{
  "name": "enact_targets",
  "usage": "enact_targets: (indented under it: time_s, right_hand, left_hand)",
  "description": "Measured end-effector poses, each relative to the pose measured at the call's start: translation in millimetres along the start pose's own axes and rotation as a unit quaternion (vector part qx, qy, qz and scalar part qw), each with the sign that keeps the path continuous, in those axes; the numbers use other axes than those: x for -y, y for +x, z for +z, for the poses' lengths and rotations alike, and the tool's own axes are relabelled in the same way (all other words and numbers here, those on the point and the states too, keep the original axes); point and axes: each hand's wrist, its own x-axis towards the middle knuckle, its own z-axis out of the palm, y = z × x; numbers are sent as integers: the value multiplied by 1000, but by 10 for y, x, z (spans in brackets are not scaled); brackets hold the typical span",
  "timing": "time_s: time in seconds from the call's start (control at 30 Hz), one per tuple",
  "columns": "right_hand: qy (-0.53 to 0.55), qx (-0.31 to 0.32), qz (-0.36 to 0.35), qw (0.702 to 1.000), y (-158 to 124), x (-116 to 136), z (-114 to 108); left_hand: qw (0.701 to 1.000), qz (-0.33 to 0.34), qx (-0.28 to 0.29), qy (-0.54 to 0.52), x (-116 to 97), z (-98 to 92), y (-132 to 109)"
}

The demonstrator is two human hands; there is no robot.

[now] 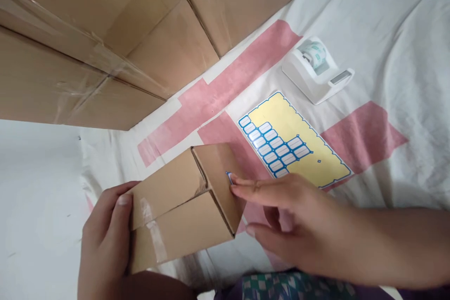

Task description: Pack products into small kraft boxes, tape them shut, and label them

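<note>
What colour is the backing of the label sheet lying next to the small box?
Pale yellow, with blue-edged white labels; the label sheet shows best in the head view.

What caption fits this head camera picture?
Left hand holds a small cardboard box; right hand presses a blue-edged label sticker on.

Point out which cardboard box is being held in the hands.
The small cardboard box at the bottom: the left hand grips its left edge and the right hand presses a sticker onto it. The big taped boxes behind lie untouched.

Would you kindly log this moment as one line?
left hand grips small box | right hand presses label on it | label sheet beside
</note>
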Motion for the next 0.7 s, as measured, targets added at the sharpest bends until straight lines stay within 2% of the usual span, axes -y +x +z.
enact_targets:
  time_s: [0.1,0.23,0.33,0.43,0.5,0.57,0.63,0.7]
  right_hand:
    - [-22,16,24,999,-128,187,-69]
    - [-49,60,53,996,-84,286,-167]
    - [-56,105,58,991,-45,329,-250]
    - [-66,161,81,981,-123,355,-312]
    - [-86,174,98,976,-196,315,-315]
    - [-120,148,89,978,-212,221,-272]
    - [-150,123,52,980,-138,104,-179]
    - [-166,138,9,976,-2,-5,-38]
  left_hand:
    - [999,-32,16,-39,-28,-2,12]
    - [999,6,26,-37,-31,6,28]
    - [998,2,32,-46,-33,5,19]
    - [998,7,29,-54,-57,-1,14]
    - [997,20,35,-64,-64,-2,37]
    - [995,40,52,-73,-36,2,84]
    - [993,74,62,-67,46,14,145]
    - [989,119,64,-51,175,45,210]
